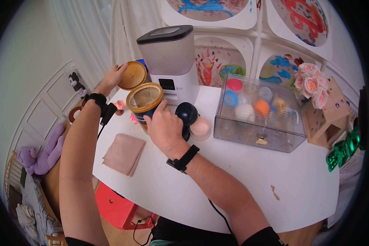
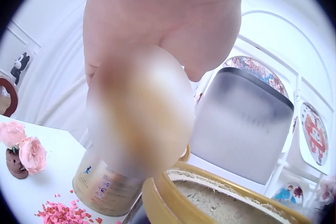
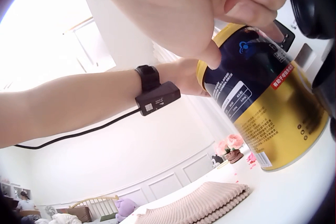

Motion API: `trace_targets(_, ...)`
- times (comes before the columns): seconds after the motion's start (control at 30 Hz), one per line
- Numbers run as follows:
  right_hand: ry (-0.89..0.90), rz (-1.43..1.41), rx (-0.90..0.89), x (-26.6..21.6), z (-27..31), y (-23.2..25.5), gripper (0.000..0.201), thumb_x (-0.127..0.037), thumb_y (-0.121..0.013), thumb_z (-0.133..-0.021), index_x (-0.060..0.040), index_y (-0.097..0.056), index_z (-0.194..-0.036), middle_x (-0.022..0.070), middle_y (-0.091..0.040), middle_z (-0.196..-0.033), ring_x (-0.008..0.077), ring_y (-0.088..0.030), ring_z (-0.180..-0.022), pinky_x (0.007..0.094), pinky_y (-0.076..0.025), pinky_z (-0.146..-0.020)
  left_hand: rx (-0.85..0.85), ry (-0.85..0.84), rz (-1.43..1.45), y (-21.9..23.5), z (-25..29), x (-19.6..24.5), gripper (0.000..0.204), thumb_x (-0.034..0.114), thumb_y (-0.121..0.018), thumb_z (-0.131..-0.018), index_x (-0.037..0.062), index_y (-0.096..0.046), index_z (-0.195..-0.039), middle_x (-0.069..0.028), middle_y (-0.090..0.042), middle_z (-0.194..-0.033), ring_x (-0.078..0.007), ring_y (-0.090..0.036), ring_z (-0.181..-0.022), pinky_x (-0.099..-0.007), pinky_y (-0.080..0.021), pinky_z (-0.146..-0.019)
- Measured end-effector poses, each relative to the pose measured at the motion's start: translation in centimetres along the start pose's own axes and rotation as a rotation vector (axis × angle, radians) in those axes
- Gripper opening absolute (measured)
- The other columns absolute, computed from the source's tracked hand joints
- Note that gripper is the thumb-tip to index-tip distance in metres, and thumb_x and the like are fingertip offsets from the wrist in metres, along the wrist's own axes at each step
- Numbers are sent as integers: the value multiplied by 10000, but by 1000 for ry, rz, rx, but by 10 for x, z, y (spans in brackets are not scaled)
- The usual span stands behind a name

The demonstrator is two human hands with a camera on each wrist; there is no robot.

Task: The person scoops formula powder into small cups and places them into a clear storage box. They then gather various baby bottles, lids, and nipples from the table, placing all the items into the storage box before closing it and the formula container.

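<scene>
Left hand (image 1: 109,78) has the gold plastic lid (image 1: 133,76) pinched at its edge, thumb on the face, holding it just past the open mouth of the navy-and-gold tin (image 3: 262,113). Right hand (image 1: 165,128) is only partly open, thumb and index finger spread across the tin near its rim, with the other fingers curled in. The tin's on the white table (image 1: 233,184), right by the dispenser (image 1: 166,53), with a folded pink cloth (image 1: 124,153) nearby.
</scene>
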State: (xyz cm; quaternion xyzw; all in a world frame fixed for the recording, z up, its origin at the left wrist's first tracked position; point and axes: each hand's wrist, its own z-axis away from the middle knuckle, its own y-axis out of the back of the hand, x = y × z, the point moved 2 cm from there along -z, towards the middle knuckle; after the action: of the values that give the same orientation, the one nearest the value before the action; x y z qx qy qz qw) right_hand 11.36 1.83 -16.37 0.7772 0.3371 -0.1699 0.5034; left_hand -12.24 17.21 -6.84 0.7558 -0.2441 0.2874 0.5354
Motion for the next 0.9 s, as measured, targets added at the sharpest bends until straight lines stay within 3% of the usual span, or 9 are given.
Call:
trace_targets(0.13,65,-15,123,-6,2,17,672,-320,-783,-937,151,-522,-1339,232,-758,-959,411,-771,-815,472,-631,-711,113,-99,-110,9,0,-24,808,564,-601,-1047,-117,-528,-1475,-290,-650,-1409,-327,-628,-1339,-394,-476,-1106)
trace_targets(0.23,110,-20,70,-8,12,37,514,-294,-778,-937,77,-569,-1226,215,-753,-914,424,-763,-809,488,-626,-719,98,-263,-262,35,23,-12,621,470,-595,-1067,-84,-660,-1338,-284,-735,-1250,-348,-712,-1200,-412,-531,-1014)
trace_targets(0.3,199,65,87,-4,30,52,306,-252,-766,-932,1,-619,-1020,185,-736,-815,403,-735,-722,487,-581,-640,201,-337,-254,39,76,21,499,380,-580,-1084,-91,-743,-1051,-239,-765,-881,-357,-785,-938,-420,-581,-813)
trace_targets(0.37,277,217,9,10,50,74,237,-229,-760,-926,-26,-639,-939,159,-721,-752,382,-710,-661,482,-548,-597,159,-312,-610,38,114,45,450,324,-605,-1081,-73,-712,-896,-234,-690,-728,-409,-758,-814,-462,-561,-699)
trace_targets(0.43,422,279,112,43,73,91,176,-182,-747,-906,-68,-632,-837,109,-666,-668,352,-664,-622,447,-515,-590,77,-444,-482,21,164,57,382,218,-627,-1066,-47,-653,-791,-254,-625,-681,-469,-687,-748,-511,-523,-637)
trace_targets(0.5,481,305,123,73,95,122,162,-155,-747,-893,-74,-623,-828,104,-648,-675,351,-657,-641,434,-517,-610,68,-676,-549,-4,191,38,95,23,-615,-984,19,-695,-1034,-219,-689,-750,-428,-683,-736,-462,-541,-696)
trace_targets(0.67,564,444,170,134,133,186,109,-39,-704,-840,-56,-599,-815,97,-578,-752,291,-632,-703,412,-512,-607,-299,-593,-424,-51,247,71,607,-235,-560,-777,61,-682,-1293,-202,-616,-1304,-391,-665,-1101,-454,-535,-967)
trace_targets(0.77,533,521,133,159,144,192,110,-24,-696,-847,-34,-586,-843,90,-540,-801,279,-609,-727,398,-505,-604,-313,-746,-340,-72,238,85,696,-263,-543,-724,46,-664,-1336,-195,-461,-1476,-401,-616,-1196,-460,-530,-1000)
trace_targets(0.9,539,454,163,158,148,188,103,-14,-682,-845,-34,-582,-860,89,-531,-815,270,-599,-723,393,-501,-594,-304,-743,-273,-93,217,106,711,-84,-758,-810,49,-530,-1470,-223,-444,-1516,-410,-563,-1329,-437,-508,-1108)
